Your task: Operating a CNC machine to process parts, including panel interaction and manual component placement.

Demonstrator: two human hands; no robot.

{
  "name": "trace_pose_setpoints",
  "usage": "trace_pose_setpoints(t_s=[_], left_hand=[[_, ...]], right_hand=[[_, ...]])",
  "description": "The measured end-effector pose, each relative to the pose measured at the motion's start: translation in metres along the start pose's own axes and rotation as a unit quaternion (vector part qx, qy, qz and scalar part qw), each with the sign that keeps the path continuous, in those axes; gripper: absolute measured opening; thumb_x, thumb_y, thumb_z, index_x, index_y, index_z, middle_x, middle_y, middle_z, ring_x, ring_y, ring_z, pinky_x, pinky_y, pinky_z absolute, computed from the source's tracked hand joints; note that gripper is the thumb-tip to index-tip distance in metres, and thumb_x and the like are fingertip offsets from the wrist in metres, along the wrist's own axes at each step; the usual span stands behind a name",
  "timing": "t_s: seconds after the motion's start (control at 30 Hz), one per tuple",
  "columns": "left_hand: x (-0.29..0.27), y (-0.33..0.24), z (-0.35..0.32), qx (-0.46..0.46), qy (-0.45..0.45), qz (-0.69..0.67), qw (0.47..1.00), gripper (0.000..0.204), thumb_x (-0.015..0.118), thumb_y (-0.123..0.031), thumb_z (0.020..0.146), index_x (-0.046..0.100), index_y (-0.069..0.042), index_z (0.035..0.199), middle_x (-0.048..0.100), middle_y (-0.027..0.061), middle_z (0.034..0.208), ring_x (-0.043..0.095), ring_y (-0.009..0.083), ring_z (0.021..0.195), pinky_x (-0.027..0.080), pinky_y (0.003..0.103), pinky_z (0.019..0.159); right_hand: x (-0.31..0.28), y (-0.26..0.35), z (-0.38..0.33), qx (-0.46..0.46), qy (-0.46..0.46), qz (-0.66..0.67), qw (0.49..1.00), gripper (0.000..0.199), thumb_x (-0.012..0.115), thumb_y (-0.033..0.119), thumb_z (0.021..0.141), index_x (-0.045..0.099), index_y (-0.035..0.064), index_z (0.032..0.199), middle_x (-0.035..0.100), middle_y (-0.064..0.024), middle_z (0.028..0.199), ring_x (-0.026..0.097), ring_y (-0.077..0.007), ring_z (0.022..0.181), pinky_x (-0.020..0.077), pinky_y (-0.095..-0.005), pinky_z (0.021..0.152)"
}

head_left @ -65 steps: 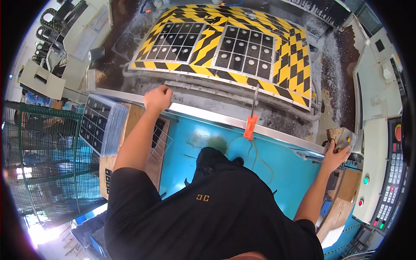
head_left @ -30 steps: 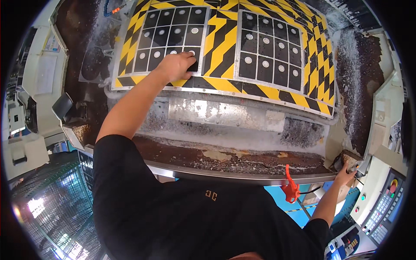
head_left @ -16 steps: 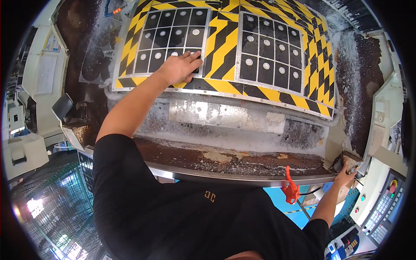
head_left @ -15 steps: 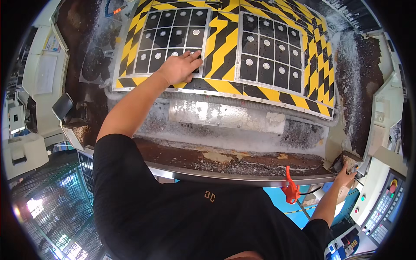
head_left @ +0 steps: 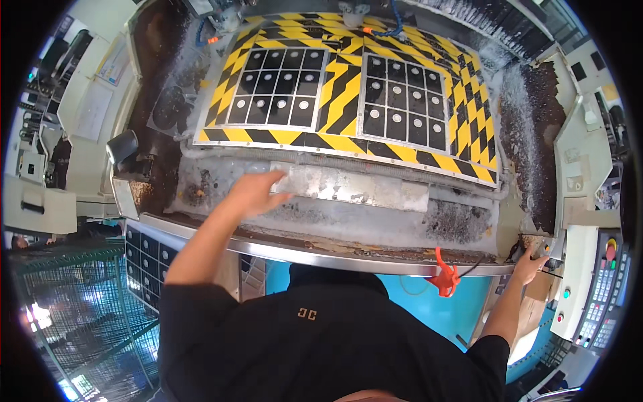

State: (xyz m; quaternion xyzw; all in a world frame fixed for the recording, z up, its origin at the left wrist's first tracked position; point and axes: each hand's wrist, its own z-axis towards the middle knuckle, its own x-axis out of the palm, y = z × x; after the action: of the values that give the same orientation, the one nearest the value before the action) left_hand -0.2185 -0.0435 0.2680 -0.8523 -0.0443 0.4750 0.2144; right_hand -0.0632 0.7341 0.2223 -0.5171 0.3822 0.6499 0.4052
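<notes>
My left hand (head_left: pixel 258 193) hovers over the wet front ledge of the machine bed, fingers apart and nothing in them. It is close to a bare metal plate (head_left: pixel 345 185). Beyond it lies the machine table covered in yellow-and-black striped tape (head_left: pixel 281 137). Two framed grids of black tiles sit on it, a left grid (head_left: pixel 278 87) and a right grid (head_left: pixel 404 102); each tile bears a round pale spot. At the lower right, my right hand (head_left: pixel 528 268) grips the edge of the machine door (head_left: pixel 536 244), its fingers partly hidden.
An orange-red spray gun (head_left: pixel 445 276) hangs at the front rim (head_left: pixel 301 254). Blue coolant hoses with orange nozzles (head_left: pixel 385 31) reach in from the back. A control panel (head_left: pixel 601 288) stands at the right. Another black tile grid (head_left: pixel 149 261) leans at lower left beside green mesh.
My left hand has lifted off the left tile grid and moved back toward me over the front ledge. My right hand stays at the door edge. The view has shifted, showing more of the back.
</notes>
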Motion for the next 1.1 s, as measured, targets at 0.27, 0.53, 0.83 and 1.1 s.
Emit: trace_pose_setpoints(t_s=[0.27,0.53,0.83,1.1], left_hand=[[0.066,-0.011,-0.126,-0.237,-0.191,0.068,0.950,0.053,0.044,-0.054,0.100,0.075,-0.012,0.105,0.075,0.0194,0.098,0.070,0.0401,0.100,0.052,0.049,0.087],[0.107,-0.015,-0.167,-0.311,-0.246,0.037,0.917,0.052,0.047,-0.055,0.097,0.074,-0.011,0.104,0.076,0.0144,0.098,0.070,0.0375,0.098,0.048,0.048,0.094],[0.136,-0.021,-0.207,-0.327,-0.267,0.018,0.906,0.048,0.052,-0.052,0.094,0.074,-0.011,0.103,0.076,0.0152,0.099,0.071,0.0368,0.099,0.051,0.047,0.090],[0.192,-0.019,-0.249,-0.334,-0.266,0.022,0.904,0.045,0.050,-0.049,0.092,0.073,-0.012,0.102,0.075,0.0168,0.102,0.069,0.0373,0.102,0.051,0.047,0.092]], right_hand=[[-0.002,-0.035,0.012,-0.079,-0.101,-0.020,0.992,0.103,0.059,0.073,0.088,0.025,0.0084,0.161,0.031,-0.0327,0.158,0.037,-0.0487,0.144,0.0386,-0.0546,0.114],[-0.039,-0.062,-0.015,-0.060,-0.077,-0.031,0.995,0.100,0.056,0.076,0.087,0.029,0.0148,0.161,0.037,-0.0294,0.154,0.049,-0.0461,0.134,0.0436,-0.0534,0.108],[-0.046,-0.097,-0.036,-0.072,-0.102,-0.020,0.992,0.097,0.054,0.076,0.088,0.033,0.0122,0.159,0.034,-0.0299,0.156,0.047,-0.0456,0.137,0.0415,-0.0526,0.110],[-0.035,-0.152,-0.055,-0.089,-0.077,0.024,0.993,0.096,0.053,0.074,0.090,0.034,0.0090,0.158,0.028,-0.0335,0.159,0.043,-0.0463,0.141,0.0372,-0.0489,0.116]])
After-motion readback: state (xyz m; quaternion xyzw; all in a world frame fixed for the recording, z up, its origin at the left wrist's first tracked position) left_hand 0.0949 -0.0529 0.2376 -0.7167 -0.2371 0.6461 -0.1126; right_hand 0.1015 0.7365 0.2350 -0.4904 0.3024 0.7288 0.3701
